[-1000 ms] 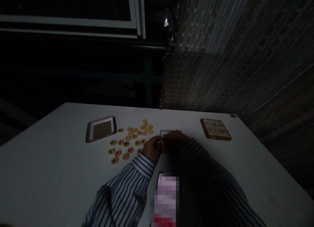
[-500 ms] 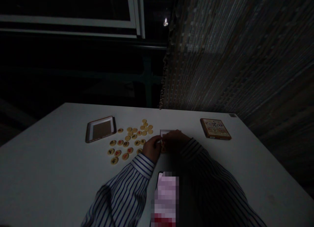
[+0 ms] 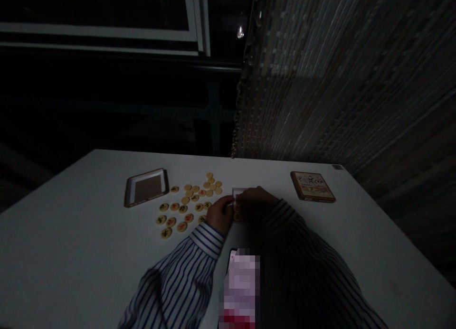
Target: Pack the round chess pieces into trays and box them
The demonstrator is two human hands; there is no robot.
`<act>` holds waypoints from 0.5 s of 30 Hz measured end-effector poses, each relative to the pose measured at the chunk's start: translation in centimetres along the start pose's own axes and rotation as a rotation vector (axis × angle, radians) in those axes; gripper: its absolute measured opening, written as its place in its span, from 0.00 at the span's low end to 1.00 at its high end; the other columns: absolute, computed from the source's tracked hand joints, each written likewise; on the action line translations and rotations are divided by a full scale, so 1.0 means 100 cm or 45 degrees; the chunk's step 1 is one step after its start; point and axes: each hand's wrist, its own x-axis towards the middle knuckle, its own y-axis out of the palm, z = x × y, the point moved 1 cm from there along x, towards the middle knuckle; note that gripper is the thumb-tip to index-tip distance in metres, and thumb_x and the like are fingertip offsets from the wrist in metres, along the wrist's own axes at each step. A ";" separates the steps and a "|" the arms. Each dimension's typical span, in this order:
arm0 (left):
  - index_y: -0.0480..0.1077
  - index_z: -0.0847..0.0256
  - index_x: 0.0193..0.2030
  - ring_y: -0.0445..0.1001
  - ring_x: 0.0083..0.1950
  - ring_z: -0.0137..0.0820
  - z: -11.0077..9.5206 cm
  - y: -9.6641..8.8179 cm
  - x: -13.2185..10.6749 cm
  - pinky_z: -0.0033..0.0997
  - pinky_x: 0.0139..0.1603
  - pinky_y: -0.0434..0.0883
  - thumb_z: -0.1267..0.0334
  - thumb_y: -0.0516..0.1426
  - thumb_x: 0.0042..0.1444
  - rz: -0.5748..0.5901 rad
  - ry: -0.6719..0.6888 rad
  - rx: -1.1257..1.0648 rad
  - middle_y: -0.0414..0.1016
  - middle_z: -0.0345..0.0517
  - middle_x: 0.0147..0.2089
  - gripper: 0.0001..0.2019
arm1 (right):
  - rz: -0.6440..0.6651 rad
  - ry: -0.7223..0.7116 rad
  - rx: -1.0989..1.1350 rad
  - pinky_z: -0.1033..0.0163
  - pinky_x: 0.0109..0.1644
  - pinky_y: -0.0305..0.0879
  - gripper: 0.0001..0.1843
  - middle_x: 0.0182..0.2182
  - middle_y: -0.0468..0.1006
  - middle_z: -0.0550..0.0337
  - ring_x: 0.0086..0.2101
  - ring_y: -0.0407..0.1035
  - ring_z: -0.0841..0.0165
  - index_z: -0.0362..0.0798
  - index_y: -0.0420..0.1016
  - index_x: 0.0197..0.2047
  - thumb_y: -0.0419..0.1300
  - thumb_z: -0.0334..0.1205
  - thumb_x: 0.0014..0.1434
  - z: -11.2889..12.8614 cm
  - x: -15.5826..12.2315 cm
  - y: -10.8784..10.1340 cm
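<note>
Between my hands lies a small open box [image 3: 239, 191] with a white inside and some round Chinese chess pieces in its near part. My left hand [image 3: 220, 214] is closed at the box's left edge, its thumb and fingers curled together there. My right hand [image 3: 257, 200] reaches over the box from the right with bent fingers. Deep shadow hides its fingertips and anything they hold. To the left, several round wooden Chinese chess pieces [image 3: 183, 209] lie spread on the white table [image 3: 89, 234]. Some show red or black characters, while others look plain.
An open box lid [image 3: 147, 187] lies inside up at the left. At the right is a flat box with a printed cover [image 3: 313, 186]. A phone [image 3: 242, 286], its screen blurred, lies near my forearms. A bead curtain [image 3: 302, 82] hangs behind the table's right part.
Very little differs. Both hands stay at the small box, with only a slight shift of the fingers. The loose pieces lie where they were.
</note>
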 end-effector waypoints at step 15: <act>0.70 0.62 0.38 0.74 0.38 0.30 -0.002 -0.022 0.005 0.32 0.41 0.71 0.63 0.52 0.49 -0.340 -0.102 -0.258 0.75 0.47 0.39 0.11 | -0.448 0.118 0.066 0.62 0.46 0.55 0.17 0.42 0.74 0.56 0.42 0.65 0.66 0.49 0.69 0.46 0.45 0.41 0.57 -0.006 -0.025 -0.029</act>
